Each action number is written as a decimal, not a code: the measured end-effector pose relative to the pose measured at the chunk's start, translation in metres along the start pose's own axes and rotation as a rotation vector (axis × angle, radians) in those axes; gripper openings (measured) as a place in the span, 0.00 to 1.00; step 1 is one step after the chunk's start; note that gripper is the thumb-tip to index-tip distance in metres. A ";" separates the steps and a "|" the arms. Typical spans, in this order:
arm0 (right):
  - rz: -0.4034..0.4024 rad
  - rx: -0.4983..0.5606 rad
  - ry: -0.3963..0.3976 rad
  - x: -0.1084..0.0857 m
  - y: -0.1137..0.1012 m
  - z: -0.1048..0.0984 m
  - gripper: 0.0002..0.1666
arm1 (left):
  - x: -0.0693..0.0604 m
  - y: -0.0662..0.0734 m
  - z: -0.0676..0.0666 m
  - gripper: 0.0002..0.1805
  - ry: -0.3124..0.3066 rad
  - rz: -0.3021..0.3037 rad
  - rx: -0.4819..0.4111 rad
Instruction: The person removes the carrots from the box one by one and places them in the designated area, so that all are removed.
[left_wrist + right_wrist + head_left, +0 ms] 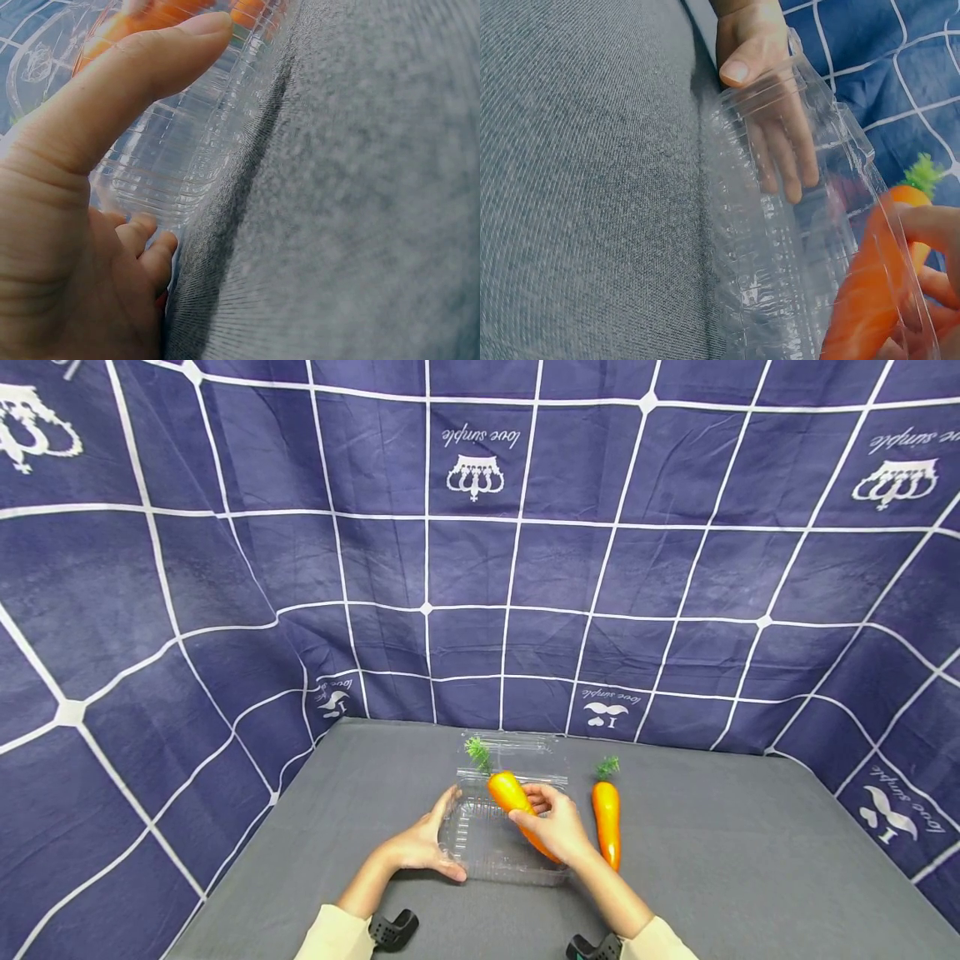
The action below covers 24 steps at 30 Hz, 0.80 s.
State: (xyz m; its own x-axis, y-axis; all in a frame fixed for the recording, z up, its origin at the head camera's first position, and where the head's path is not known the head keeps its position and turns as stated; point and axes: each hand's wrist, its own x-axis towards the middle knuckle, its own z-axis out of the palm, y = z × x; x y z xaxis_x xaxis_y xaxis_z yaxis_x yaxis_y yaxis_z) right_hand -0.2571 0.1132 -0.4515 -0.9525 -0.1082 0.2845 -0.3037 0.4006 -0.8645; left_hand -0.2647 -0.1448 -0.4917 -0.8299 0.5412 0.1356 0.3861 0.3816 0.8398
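A clear plastic clamshell container (pixel 480 857) stands on the grey cloth, its lid (pixel 517 764) folded back on the far side. My left hand (pixel 422 843) holds the container's left end, thumb at the near wall and fingers along the side. In my right hand (pixel 555 822) is an orange toy carrot (pixel 507 791) with a green top, gripped between thumb and fingers. It tilts over the container, its tip low inside near the right wall; whether the tip touches the bottom I cannot tell. The right wrist view shows the carrot (pixel 870 285) through the clear wall.
To the right of the container lies a second orange carrot (pixel 606 818), green top pointing away, close to my right forearm. A grey cloth (pixel 750 843) covers the table. Blue checked fabric (pixel 480 568) hangs behind and at both sides.
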 end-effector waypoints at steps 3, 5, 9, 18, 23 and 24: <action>0.013 0.036 0.044 0.000 0.000 -0.002 0.23 | 0.000 -0.001 0.000 0.74 0.000 0.003 -0.004; 0.026 0.045 0.067 0.001 0.000 -0.004 0.23 | 0.000 -0.001 0.001 0.74 -0.002 0.008 -0.005; 0.054 0.071 0.115 0.002 -0.003 -0.009 0.24 | 0.001 -0.003 0.000 0.74 0.001 0.018 0.000; 0.135 0.249 0.166 0.002 -0.012 -0.024 0.26 | 0.000 -0.005 0.000 0.74 0.006 0.025 0.010; 0.160 0.280 0.199 0.001 -0.012 -0.034 0.26 | 0.000 -0.004 0.000 0.74 0.005 0.023 0.003; 0.158 0.279 0.206 0.000 -0.011 -0.037 0.26 | 0.000 -0.004 0.000 0.74 0.005 0.021 0.001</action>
State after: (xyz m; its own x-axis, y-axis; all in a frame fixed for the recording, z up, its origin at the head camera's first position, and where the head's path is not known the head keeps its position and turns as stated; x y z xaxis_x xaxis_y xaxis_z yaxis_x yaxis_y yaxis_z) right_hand -0.2531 0.1419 -0.4267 -0.9725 0.1317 0.1919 -0.1747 0.1314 -0.9758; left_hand -0.2658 -0.1464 -0.4947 -0.8236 0.5451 0.1563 0.4040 0.3707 0.8362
